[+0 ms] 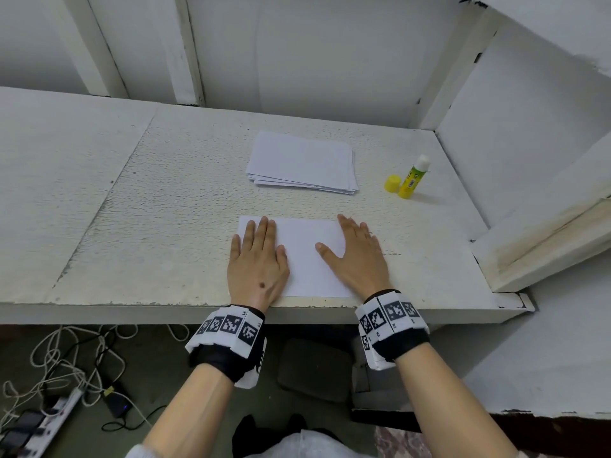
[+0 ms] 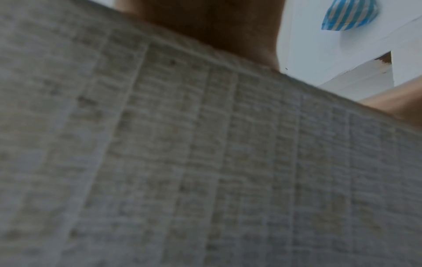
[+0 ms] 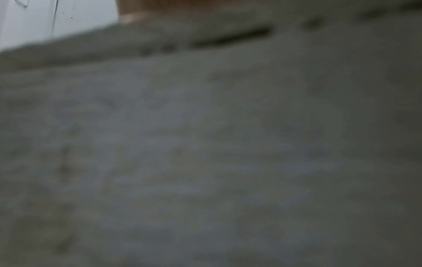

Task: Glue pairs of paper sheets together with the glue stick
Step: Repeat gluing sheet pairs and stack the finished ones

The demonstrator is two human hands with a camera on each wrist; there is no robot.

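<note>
A white paper sheet point(image 1: 305, 256) lies flat near the table's front edge. My left hand point(image 1: 258, 256) presses on its left side with straight fingers. On the sheet's right side my right hand point(image 1: 357, 252) lies flat, thumb spread toward the middle. Farther back sits a stack of white sheets point(image 1: 302, 163). To its right the yellow glue stick point(image 1: 413, 178) stands uncapped with its white glue tip showing, and its yellow cap point(image 1: 392, 184) stands just left of it. Both wrist views are dim and blurred, filled by the table surface point(image 2: 205, 162).
The white textured table point(image 1: 165, 200) has a wall behind and a slanted white board point(image 1: 542, 233) along its right side. Cables and a power strip point(image 1: 49, 411) lie on the floor below left. A dark stool point(image 1: 314, 368) sits under the table.
</note>
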